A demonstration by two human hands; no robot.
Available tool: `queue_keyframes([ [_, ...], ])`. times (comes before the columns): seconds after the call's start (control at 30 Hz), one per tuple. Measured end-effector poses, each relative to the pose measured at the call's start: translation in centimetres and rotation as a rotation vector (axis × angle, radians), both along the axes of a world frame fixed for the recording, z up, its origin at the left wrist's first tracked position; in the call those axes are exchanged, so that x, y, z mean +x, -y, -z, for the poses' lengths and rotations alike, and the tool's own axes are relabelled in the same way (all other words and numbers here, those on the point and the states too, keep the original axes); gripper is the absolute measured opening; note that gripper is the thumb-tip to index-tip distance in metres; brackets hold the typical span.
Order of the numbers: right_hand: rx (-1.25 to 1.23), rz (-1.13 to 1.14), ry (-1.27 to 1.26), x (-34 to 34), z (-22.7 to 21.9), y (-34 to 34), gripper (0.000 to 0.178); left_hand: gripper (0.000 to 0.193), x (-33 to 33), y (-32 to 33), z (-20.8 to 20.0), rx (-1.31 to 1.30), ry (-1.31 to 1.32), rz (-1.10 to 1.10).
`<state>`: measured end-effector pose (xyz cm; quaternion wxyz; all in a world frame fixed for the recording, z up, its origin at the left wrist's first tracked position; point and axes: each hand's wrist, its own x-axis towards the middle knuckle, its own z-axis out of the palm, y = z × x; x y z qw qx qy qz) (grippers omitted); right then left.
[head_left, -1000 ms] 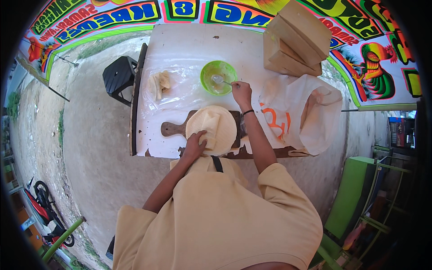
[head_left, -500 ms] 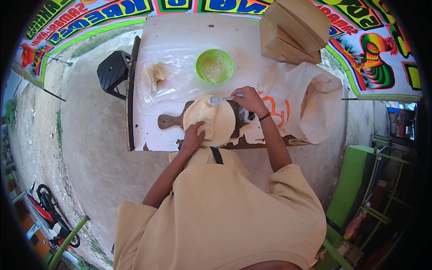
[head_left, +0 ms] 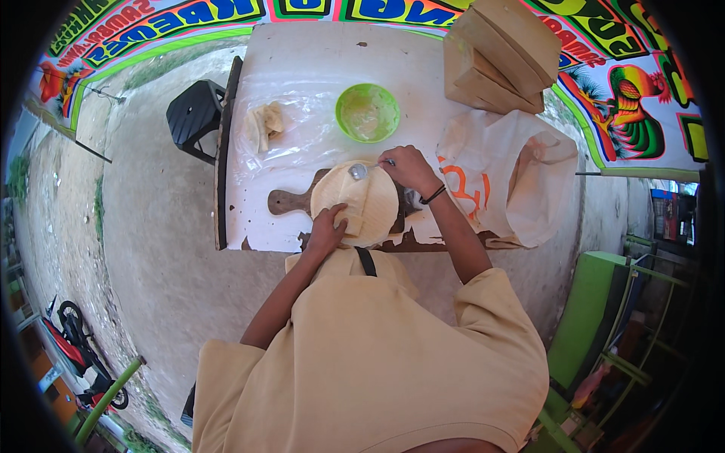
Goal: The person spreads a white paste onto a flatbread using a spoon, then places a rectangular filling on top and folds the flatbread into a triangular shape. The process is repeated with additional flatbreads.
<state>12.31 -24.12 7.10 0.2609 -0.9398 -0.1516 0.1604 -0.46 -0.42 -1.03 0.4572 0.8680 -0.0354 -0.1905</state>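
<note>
On a dark wooden paddle board (head_left: 285, 202) at the table's near edge lies a stack of thin, round, pale dough wrappers (head_left: 385, 209). The top one is folded over into a strip (head_left: 353, 208). My left hand (head_left: 331, 225) holds that folded part down at its near left, thumb and fingers curled against it. My right hand (head_left: 405, 164) is closed around the handle of a spoon (head_left: 357, 172), whose bowl touches the wrapper near its far end. Beyond the stack stands a green bowl (head_left: 368, 112) with pale paste smeared inside.
Clear plastic sheeting (head_left: 298, 113) covers the table's left part, with a few folded pale pieces (head_left: 264, 124) on it. Brown cardboard boxes (head_left: 498, 57) stand at the far right, above a crumpled whitish bag (head_left: 521, 174). A black stool (head_left: 195, 117) stands off the left edge.
The spoon's bowl has shifted slightly nearer along the folded wrapper, and my right hand has tilted over the handle. My left hand stays on the wrapper.
</note>
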Motion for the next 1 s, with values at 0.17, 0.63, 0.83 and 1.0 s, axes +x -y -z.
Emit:
queue_keyframes([
  [0.17, -0.038, 0.014, 0.061, -0.7, 0.3, -0.1, 0.014, 0.040, 0.1, -0.1, -0.3, 0.001, -0.027, 0.012],
  [0.63, 0.238, 0.731, 0.119, 3.0, 0.7, 0.3, 0.021, 0.042, -0.1, 0.3, 0.1, 0.030, -0.023, 0.017],
  [0.83, 0.296, 0.884, 0.183, 4.1, 5.8, -1.4, 0.022, 0.043, 0.1, 0.1, 0.0, 0.022, -0.048, 0.012],
  [1.0, 0.314, 0.932, 0.163, 4.2, 6.1, -3.2, 0.021, 0.044, 0.2, 0.0, -0.2, 0.054, -0.104, 0.030],
])
